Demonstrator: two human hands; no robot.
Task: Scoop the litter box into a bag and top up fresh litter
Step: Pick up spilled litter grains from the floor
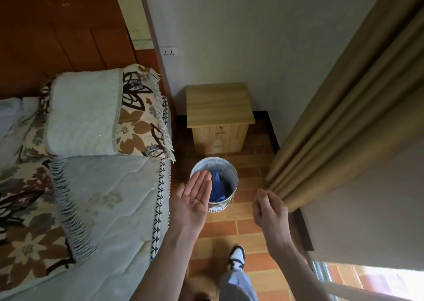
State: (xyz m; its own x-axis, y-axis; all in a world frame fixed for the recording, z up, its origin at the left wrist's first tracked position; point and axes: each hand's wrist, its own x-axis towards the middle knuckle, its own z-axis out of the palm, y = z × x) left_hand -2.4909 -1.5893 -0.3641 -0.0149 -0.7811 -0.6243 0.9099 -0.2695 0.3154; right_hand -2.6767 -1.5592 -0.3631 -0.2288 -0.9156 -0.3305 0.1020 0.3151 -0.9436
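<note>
While no litter box or scoop is in view | left hand flat, palm up, few dark grains on it, over round white bucket lined with blue plastic bag | right hand loosely curled, seemingly empty | judged: tail of dumping; topping up not shown.

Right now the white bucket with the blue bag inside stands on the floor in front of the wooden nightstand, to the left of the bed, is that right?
Not quite: in the head view the white bucket with the blue bag stands before the nightstand, right of the bed.
</note>
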